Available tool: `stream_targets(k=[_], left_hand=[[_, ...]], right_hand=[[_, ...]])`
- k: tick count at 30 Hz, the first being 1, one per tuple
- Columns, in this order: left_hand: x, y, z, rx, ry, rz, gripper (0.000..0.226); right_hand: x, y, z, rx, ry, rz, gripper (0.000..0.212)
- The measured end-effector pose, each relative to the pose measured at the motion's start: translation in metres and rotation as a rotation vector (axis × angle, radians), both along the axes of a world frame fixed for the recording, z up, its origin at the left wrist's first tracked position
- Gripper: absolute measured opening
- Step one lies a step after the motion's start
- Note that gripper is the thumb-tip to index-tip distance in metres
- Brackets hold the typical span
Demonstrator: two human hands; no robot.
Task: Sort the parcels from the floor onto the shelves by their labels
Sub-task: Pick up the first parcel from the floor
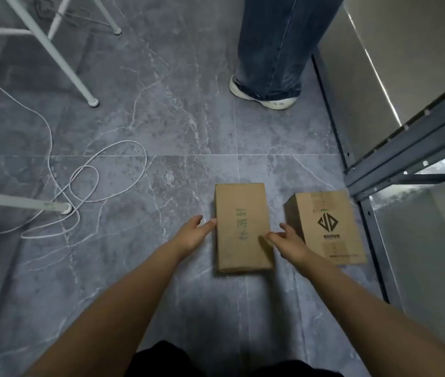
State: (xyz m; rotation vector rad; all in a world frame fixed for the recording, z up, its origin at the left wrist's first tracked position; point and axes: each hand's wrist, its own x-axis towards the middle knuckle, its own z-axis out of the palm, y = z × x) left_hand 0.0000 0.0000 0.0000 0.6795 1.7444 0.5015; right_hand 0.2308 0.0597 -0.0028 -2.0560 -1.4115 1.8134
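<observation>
Floor (pixel 161 104) of grey marbled tile is filling the view. Shelf (pixel 395 159), a dark metal frame, is standing at 3 o'clock. Legs in jeans (pixel 273 44) are standing at 12 o'clock. Two parcels are lying on the floor just right of centre: plain box (pixel 240 227) with handwriting on top, and logo box (pixel 327 227) just beside it at its 3 o'clock. Cable (pixel 93 183) is lying in loops at 9 o'clock. Left hand (pixel 195 232) is touching the plain box's left side, fingers spread. Right hand (pixel 286 239) is touching its right side, fingers spread, not yet clasping.
</observation>
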Motion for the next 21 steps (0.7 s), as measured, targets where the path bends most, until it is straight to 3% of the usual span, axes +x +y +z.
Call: stream_targets(k=[3, 7, 15, 21], left_hand=[[0.01, -0.001, -0.001, -0.094, -0.103, -0.077, 0.07], [0.03, -0.002, 0.007, -0.002, -0.264, -0.11, 0.048], [0.035, 0.005, 0.036, 0.045, -0.247, -0.021, 0.053], [0.024, 0.013, 0.14, 0.066, -0.196, 0.048, 0.058]], right_hand=[[-0.002, -0.009, 0.0, -0.108, 0.037, 0.082, 0.066], [-0.014, -0.021, -0.002, -0.085, 0.089, 0.066, 0.044], [-0.028, -0.02, 0.032, -0.047, 0.108, 0.093, 0.049], [-0.04, -0.01, 0.137, 0.013, 0.103, 0.111, 0.043]])
